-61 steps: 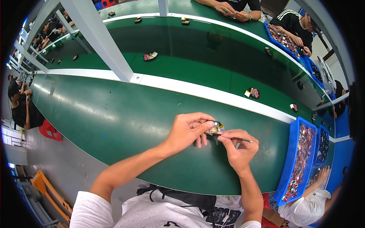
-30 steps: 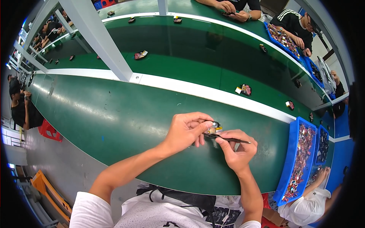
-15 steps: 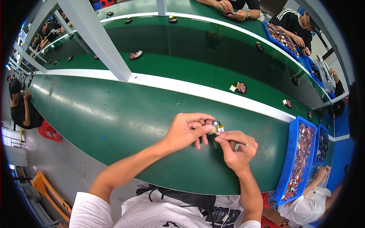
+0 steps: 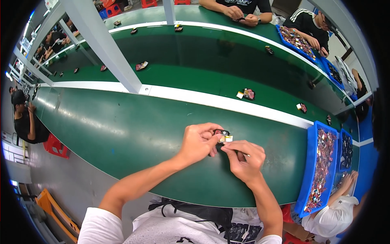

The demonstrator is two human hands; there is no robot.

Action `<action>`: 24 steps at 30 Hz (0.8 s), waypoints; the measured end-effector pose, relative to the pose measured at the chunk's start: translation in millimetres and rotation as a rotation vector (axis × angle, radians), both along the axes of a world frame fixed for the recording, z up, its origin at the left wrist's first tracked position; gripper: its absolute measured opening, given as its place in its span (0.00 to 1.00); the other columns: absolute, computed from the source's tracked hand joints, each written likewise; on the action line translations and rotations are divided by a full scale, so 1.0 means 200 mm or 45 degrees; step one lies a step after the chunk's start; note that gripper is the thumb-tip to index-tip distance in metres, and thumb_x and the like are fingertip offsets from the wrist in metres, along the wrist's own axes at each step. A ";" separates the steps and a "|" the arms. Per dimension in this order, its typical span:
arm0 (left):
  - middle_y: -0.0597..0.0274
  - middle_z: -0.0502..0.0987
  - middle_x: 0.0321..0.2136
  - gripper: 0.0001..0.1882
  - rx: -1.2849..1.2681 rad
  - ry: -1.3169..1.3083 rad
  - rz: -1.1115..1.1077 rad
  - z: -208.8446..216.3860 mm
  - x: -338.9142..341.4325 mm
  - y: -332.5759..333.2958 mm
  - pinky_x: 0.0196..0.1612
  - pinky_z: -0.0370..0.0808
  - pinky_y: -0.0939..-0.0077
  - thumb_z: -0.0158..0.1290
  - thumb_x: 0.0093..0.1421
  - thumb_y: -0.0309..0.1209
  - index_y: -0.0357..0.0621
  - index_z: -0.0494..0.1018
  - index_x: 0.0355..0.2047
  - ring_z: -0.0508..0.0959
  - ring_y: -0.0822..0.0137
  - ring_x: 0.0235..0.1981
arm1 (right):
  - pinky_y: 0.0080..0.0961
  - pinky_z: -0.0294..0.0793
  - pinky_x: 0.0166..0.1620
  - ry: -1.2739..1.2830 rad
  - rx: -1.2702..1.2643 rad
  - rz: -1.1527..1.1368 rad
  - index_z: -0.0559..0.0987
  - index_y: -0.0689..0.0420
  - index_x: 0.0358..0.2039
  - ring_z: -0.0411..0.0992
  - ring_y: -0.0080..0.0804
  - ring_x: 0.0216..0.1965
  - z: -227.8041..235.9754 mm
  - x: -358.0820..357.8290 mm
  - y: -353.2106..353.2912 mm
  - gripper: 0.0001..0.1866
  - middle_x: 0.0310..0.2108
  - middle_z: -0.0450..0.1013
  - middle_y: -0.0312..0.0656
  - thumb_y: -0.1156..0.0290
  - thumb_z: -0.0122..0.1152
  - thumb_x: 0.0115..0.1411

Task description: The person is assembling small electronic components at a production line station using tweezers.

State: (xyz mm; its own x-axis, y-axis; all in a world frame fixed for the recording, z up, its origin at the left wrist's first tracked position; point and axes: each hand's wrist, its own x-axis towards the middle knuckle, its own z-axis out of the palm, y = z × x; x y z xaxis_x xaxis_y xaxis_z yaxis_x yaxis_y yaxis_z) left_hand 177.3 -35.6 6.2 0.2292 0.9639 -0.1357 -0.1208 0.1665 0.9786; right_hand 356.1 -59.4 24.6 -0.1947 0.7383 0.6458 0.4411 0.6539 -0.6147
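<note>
My left hand (image 4: 199,140) is closed on the edge of a small black-cased electronic device (image 4: 221,132), held above the green worktable (image 4: 134,134). A reddish circuit board shows in the casing, with a white and yellow battery-like piece (image 4: 228,138) at its right side. My right hand (image 4: 247,158) is closed in a pinch on a thin dark stick-like tool (image 4: 246,154). Its rear end sticks out past my fingers, and its working tip is hidden at the device's lower edge. The fingertips of both hands almost meet at the device.
At right stands a blue tray (image 4: 307,162) heaped with small reddish parts, beside another blue tray (image 4: 346,148) of dark pieces. Beyond a white rail (image 4: 203,101), similar devices (image 4: 248,94) lie on a green conveyor belt (image 4: 183,77). A grey post (image 4: 101,44) rises at left. Co-workers sit around.
The devices on the belt have shifted left past the rail. Both my hands sit slightly further left in the picture, and the held device is tilted differently, with its battery-like piece facing up more.
</note>
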 end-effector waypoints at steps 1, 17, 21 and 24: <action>0.57 0.81 0.23 0.10 -0.003 -0.028 0.046 0.01 0.01 0.00 0.20 0.78 0.79 0.56 0.63 0.20 0.27 0.77 0.44 0.80 0.73 0.19 | 0.20 0.71 0.23 0.011 0.040 0.001 0.83 0.58 0.28 0.77 0.27 0.19 0.00 0.01 0.01 0.08 0.27 0.83 0.40 0.83 0.73 0.48; 0.47 0.81 0.41 0.13 0.756 1.669 0.921 0.22 -0.19 0.79 0.43 0.79 0.54 0.60 0.60 0.32 0.35 0.80 0.41 0.82 0.43 0.40 | 0.20 0.60 0.16 0.136 0.162 -0.197 0.83 0.58 0.29 0.68 0.23 0.14 0.11 0.07 0.00 0.09 0.29 0.83 0.37 0.81 0.75 0.48; 0.58 0.80 0.44 0.10 1.250 1.279 0.022 0.30 0.10 0.74 0.45 0.79 0.56 0.61 0.54 0.27 0.44 0.82 0.38 0.81 0.49 0.44 | 0.21 0.63 0.18 0.081 0.179 -0.207 0.83 0.57 0.29 0.71 0.26 0.15 0.12 0.08 -0.02 0.09 0.28 0.82 0.37 0.80 0.75 0.47; 0.58 0.81 0.43 0.13 1.244 1.335 -0.261 0.32 0.27 0.74 0.45 0.79 0.57 0.62 0.52 0.24 0.44 0.83 0.39 0.81 0.51 0.44 | 0.22 0.65 0.19 0.057 0.193 -0.210 0.83 0.56 0.29 0.72 0.28 0.16 0.12 0.08 -0.02 0.09 0.28 0.82 0.37 0.80 0.75 0.47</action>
